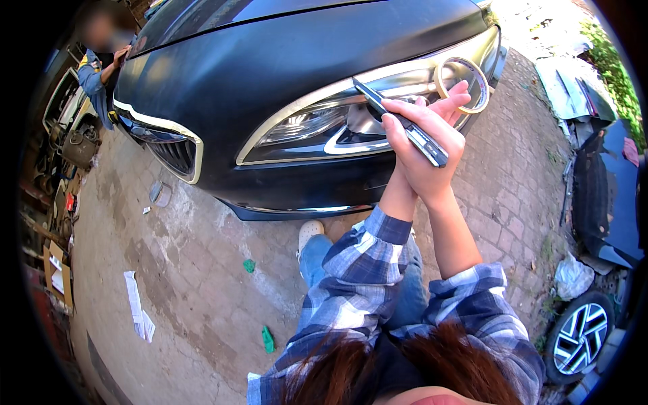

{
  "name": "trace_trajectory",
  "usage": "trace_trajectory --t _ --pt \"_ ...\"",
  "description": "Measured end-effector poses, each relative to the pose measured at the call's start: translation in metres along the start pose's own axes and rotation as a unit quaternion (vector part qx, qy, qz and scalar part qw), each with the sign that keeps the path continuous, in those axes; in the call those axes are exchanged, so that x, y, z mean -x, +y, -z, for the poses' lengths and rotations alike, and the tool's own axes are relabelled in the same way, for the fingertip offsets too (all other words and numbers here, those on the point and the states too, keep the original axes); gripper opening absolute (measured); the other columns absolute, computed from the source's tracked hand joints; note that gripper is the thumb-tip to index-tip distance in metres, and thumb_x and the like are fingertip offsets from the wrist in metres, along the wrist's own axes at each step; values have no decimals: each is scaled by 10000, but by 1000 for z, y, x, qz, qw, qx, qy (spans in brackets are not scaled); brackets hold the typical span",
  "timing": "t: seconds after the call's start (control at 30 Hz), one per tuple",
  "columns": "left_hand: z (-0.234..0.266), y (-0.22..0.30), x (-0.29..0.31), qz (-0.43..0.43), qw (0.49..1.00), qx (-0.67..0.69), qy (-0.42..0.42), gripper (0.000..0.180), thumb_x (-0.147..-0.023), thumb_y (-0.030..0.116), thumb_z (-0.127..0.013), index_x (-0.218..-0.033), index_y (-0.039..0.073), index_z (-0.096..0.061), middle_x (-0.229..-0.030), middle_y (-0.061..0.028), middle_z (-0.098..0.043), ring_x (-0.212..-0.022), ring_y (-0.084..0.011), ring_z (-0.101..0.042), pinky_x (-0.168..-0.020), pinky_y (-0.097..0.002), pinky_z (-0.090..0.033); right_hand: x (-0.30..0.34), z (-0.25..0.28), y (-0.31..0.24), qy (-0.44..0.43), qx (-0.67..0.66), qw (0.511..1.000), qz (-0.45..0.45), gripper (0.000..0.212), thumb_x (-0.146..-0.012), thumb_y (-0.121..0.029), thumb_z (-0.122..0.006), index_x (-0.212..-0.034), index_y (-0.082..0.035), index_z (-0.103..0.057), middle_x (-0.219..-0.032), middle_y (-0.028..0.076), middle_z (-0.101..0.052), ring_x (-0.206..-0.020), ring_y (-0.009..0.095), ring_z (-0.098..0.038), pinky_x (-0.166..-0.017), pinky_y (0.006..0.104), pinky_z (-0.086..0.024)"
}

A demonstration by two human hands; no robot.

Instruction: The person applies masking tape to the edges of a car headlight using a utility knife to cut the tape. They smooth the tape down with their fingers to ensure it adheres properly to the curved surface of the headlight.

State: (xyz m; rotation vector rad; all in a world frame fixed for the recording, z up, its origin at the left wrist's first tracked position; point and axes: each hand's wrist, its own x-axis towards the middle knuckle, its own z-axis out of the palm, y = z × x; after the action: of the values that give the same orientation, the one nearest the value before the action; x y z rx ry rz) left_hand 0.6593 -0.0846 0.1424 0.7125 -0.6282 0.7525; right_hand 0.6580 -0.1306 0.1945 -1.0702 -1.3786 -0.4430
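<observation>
My right hand (435,145) is closed around a utility knife (420,138) with a black and silver body. The knife's dark tip points up and left, over the upper taped edge of a car headlight (304,127). Crossing behind it, my left hand (453,102) is mostly hidden, and its visible fingers carry a roll of masking tape (480,86). Pale masking tape (270,127) outlines the headlight on the dark matte car front (223,94). Similar tape borders the grille (177,154). Whether the blade touches the tape is hard to tell.
Another person (101,67) stands at the car's far left side, a hand on it. A wheel (579,336), a white plastic bag (574,275) and dark car panels (607,196) lie right. White paper strips (138,307) and green scraps (268,339) lie on the paving.
</observation>
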Motion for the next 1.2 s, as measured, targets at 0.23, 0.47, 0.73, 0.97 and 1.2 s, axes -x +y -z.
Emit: trace_trajectory --t 0.23,0.47,0.73,0.97,1.2 --pt "12 -10 0 -23 999 15 -39 643 -1109 426 -261 -1532 -44 -376 -1637 -154 -323 -1542 -234 -243 -1278 -351 -128 -1 0 -1 -2 -7 1000 -5 192 -786 -6 -794 -978 -9 -777 -915 89 -776 -847 197 -752 -807 289 -568" --pt "24 -20 2 -8 993 107 -42 639 -1109 416 -289 -1534 -56 -362 -1636 -160 -323 -1544 -229 -239 -1282 -337 -119 -2 1 -1 22 -17 1000 3 196 -788 -5 -794 -983 -8 -777 -912 87 -776 -832 190 -752 -800 285 -572" --pt "19 -18 1 -19 994 97 -52 646 -1110 420 -277 -1535 -60 -356 -1637 -163 -320 -1548 -231 -230 -1283 -346 -119 0 0 -1 27 14 1000 1 194 -792 -7 -795 -985 -13 -780 -918 85 -778 -843 186 -753 -808 283 -570" --pt "21 -17 1 -28 997 50 -50 655 -1110 432 -255 -1531 -56 -370 -1632 -168 -330 -1547 -240 -237 -1280 -355 -132 0 -1 -1 35 -28 999 -22 185 -791 -17 -799 -976 -28 -788 -908 76 -780 -842 176 -751 -817 280 -567" --pt "18 -15 -1 -31 999 -26 -36 651 -1103 429 -242 -1506 -50 -422 -1609 -166 -375 -1535 -237 -273 -1276 -369 -155 2 -2 0 62 12 997 -36 184 -789 -14 -794 -972 -35 -792 -892 72 -778 -831 162 -744 -821 273 -559"
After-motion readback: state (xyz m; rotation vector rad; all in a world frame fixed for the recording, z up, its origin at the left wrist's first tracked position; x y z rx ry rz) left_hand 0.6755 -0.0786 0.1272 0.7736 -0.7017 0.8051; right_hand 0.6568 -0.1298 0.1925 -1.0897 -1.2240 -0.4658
